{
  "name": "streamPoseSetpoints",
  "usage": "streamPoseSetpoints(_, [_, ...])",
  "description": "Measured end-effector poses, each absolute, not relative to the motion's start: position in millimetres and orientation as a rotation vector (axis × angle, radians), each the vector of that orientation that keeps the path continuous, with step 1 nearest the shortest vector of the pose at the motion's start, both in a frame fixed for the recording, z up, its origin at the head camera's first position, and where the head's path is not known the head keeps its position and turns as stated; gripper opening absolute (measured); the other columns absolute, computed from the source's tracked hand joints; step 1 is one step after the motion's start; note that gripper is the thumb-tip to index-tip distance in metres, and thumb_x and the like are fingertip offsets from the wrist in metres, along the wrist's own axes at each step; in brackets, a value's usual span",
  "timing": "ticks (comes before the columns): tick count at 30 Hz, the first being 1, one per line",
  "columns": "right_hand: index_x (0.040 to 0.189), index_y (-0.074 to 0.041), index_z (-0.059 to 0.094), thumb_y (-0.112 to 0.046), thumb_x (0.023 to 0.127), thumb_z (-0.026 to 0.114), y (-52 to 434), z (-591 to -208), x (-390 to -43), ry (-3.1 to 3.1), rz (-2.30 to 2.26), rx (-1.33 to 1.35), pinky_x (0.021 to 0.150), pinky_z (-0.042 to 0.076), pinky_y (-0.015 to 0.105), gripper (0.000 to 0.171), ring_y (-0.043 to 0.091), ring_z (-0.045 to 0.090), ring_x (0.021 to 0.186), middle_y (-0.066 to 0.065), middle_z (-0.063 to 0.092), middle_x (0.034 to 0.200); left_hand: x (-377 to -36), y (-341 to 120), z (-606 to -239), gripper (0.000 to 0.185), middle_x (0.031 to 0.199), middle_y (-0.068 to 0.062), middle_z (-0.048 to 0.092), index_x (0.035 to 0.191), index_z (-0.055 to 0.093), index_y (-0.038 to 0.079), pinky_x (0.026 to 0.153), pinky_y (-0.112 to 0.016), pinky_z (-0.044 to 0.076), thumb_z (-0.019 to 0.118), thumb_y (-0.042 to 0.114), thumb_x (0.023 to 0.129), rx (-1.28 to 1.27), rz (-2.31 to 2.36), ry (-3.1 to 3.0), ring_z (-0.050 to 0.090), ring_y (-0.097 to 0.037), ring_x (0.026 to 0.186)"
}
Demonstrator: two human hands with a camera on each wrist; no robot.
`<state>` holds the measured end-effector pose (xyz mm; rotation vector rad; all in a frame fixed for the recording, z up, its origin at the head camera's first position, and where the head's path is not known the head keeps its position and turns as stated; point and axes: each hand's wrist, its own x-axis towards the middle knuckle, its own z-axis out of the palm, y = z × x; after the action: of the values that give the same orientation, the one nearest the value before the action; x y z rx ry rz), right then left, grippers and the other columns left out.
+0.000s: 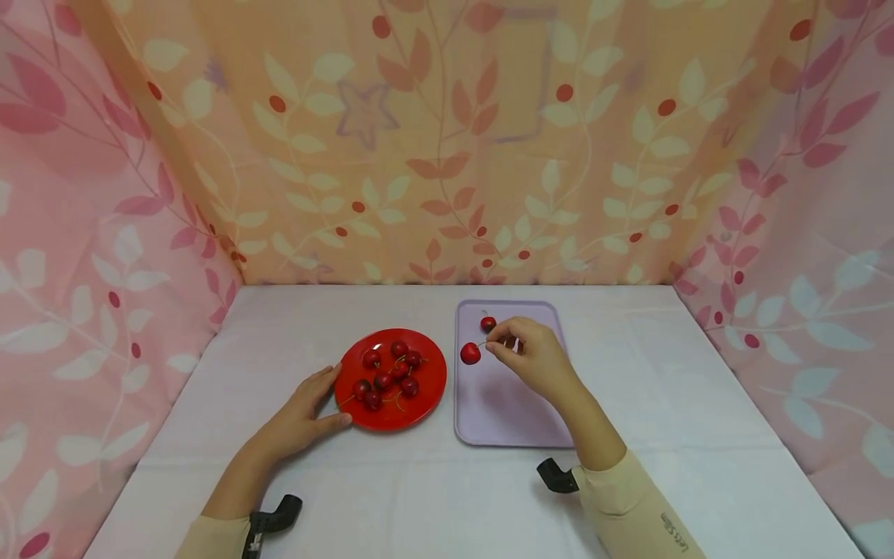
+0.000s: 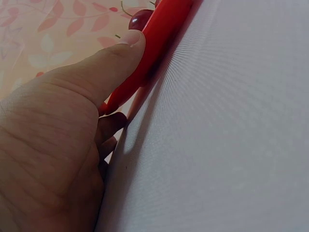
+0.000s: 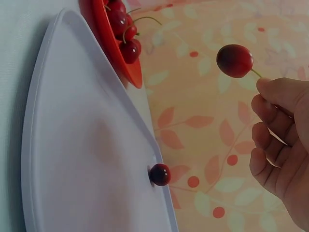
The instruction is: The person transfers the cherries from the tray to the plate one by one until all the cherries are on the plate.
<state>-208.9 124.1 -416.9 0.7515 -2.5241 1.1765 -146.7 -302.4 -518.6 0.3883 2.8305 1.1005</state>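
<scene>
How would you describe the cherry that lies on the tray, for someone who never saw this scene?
Find the lilac tray right of the red plate. Near its far edge lies one cherry. Unlike the cherry held by the right hand, it rests on the tray, alone.

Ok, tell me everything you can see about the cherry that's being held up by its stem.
The cherry is round, glossy and bright red, shading darker on one side. The right hand pinches its thin stem, so it hangs in the air above the lilac tray, touching neither the tray nor the other cherry lying there.
</scene>
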Motion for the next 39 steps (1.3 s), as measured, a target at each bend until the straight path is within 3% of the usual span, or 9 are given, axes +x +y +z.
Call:
streamPoseSetpoints(12, [0.094,-0.022,0.075,-0.015,0.089,0.081,114,-427,-208,-2.553,1.157,0.809,0.069,0.053,0.027,0.01,0.009,0.06,0.08,-0.011,0.068,0.088,-145,-303,-520,0.099,0.167,-0.018,0.026,0.164,0.026,0.023,0.113,-0.075,0.026,0.076,0.056,0.086,0.38,1.113,2.827,0.019,-0.045,0.153])
streamPoseSetpoints(31, [0.094,-0.023,0.075,-0.018,0.091,0.079,79,-445,-216,-2.679,1.057,0.872,0.076,0.053,0.028,0.007,0.021,0.065,0.086,-0.013,0.068,0.088,-148,-303,-520,0.099,0.167,-0.017,0.027,0.164,0.027,0.021,0.115,-0.074,0.025,0.076,0.056,0.086,0.392,1.115,2.831,0.019,-0.044,0.153])
streamPoseSetpoints(39, [0.093,-0.024,0.073,-0.018,0.092,0.078,61,-451,-232,-2.73,1.038,0.893,0.076,0.053,0.026,0.008,0.016,0.064,0.086,-0.013,0.068,0.089,-148,-303,-519,0.099,0.167,-0.017,0.027,0.164,0.027,0.021,0.114,-0.074,0.026,0.076,0.056,0.086,0.383,1.111,2.832,0.02,-0.044,0.153])
